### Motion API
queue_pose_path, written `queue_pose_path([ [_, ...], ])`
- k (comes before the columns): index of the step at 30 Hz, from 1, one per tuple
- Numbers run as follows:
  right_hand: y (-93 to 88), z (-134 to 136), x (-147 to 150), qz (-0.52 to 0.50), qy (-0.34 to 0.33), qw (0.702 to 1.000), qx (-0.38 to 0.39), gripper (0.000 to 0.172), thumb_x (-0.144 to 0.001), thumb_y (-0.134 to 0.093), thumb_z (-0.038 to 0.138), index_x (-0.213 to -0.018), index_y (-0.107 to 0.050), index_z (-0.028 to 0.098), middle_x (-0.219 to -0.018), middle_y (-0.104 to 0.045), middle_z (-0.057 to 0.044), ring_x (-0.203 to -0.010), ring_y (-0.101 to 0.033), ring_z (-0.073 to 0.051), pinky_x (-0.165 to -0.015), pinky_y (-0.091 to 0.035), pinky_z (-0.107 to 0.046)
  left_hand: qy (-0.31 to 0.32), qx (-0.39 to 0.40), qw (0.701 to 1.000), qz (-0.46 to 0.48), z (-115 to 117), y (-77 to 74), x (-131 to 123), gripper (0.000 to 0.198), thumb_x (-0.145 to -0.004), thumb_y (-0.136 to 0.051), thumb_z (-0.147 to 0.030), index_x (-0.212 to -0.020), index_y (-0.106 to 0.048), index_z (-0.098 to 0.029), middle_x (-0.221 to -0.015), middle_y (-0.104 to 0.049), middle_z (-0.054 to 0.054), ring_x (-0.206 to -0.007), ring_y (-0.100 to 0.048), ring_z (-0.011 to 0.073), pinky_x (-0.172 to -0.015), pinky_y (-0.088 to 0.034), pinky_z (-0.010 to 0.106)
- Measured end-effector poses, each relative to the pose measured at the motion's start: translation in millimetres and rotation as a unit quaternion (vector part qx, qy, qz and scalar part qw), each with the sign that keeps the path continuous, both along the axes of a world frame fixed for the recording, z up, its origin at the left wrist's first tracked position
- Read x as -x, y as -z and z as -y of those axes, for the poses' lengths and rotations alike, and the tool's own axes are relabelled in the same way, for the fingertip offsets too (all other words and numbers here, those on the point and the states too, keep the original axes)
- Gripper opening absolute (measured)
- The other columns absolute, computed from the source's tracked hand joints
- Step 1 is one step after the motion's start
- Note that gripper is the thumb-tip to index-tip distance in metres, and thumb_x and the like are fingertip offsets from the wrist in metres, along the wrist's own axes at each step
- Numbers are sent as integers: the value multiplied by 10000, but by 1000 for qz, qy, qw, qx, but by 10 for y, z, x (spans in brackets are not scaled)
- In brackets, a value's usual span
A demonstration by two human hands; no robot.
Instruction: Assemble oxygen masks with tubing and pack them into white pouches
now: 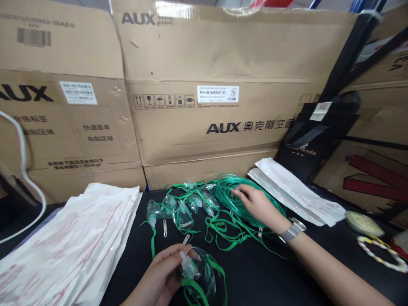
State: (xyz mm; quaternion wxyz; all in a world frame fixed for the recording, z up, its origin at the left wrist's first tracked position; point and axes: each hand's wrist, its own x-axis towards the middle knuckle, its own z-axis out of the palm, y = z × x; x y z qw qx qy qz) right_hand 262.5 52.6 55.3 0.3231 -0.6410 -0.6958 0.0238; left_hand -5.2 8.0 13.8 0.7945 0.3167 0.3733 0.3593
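Looks like a makeshift packing or assembly corner in a storeroom. Judged so from the big AUX cartons (248, 59), bearing handling symbols (164, 101) and a model label (218, 94), set like a wall behind the black tabletop (261, 272), and from the dark post (353, 51), much like rack framing. Suggests small handwork too, by the stacked white printed pouches (76, 242), clear masks (182, 214) and coil of green tubing (228, 204). Hard to tell from a workshop.

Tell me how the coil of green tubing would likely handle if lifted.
The coil of green tubing is probably springy and floppy, since its thin strands bend in many loops. It may be slippery, given its glossy highlights. It looks fairly light, being slender and see-through.
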Motion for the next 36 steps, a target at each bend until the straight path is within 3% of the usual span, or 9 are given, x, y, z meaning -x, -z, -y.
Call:
queue_pose_path([
  [5,-11,-44,-47,-74,86,993,-44,412,-866,-238,528,-774,-469,200,-604,-483,8,-522,-452,-148,-506,-378,-268,-7,1,1000,5,8,8,4,164,-579,-753,-272,-636,-703,-127,-618,-623,15,-583,-530,111,-563,-424,202],
  [10,19,-23,-10,-71,93,993,-10,461,-697,-512,620,-869,-515,192,-550,-442,50,-476,-433,-140,-453,-329,-252,-2,-1,1000,4,28,-33,5,178,-579,-754,-287,-635,-700,-127,-613,-618,12,-577,-526,111,-563,-425,207],
  [13,43,-1,34,-50,76,996,16,402,-633,-606,582,-766,-555,206,-522,-454,50,-465,-438,-142,-470,-320,-259,0,-4,1000,3,30,-52,-1,175,-583,-751,-289,-635,-702,-130,-613,-622,8,-574,-529,108,-553,-420,198],
  [15,45,1,48,-39,69,997,23,334,-678,-581,538,-652,-546,207,-539,-480,31,-481,-451,-145,-493,-325,-267,-4,-3,1000,1,27,-55,-2,176,-588,-749,-291,-644,-705,-130,-615,-626,9,-581,-532,108,-557,-420,194],
  [18,14,-5,42,-30,83,996,7,385,-791,-433,504,-558,-495,203,-585,-496,-7,-540,-471,-161,-539,-337,-284,-5,-3,1000,1,21,-41,2,164,-591,-749,-278,-649,-704,-131,-637,-637,16,-602,-541,115,-574,-428,203],
  [21,-26,3,32,-25,90,996,0,421,-809,-379,528,-584,-511,197,-622,-508,-21,-576,-487,-169,-562,-353,-286,-1,-2,1000,5,17,-16,9,171,-579,-757,-284,-636,-701,-133,-634,-638,15,-599,-542,118,-575,-431,212],
  [26,17,22,68,1,57,998,37,342,-638,-616,529,-664,-571,191,-709,-555,-25,-659,-534,-194,-609,-377,-285,-8,10,1000,4,20,-3,7,197,-558,-773,-299,-652,-710,-138,-639,-646,11,-601,-548,114,-569,-424,203],
  [32,90,9,99,28,54,997,49,155,-711,-519,304,-612,-526,185,-679,-529,-36,-645,-524,-195,-617,-351,-294,2,2,1000,8,-8,15,7,224,-555,-776,-320,-648,-703,-130,-629,-640,5,-589,-540,102,-563,-418,192],
  [36,90,14,111,26,51,997,43,105,-666,-513,234,-575,-475,198,-641,-508,-10,-581,-493,-163,-577,-331,-272,9,4,1000,11,-35,57,18,277,-531,-786,-360,-654,-700,-128,-641,-639,2,-598,-540,97,-567,-414,186],
])
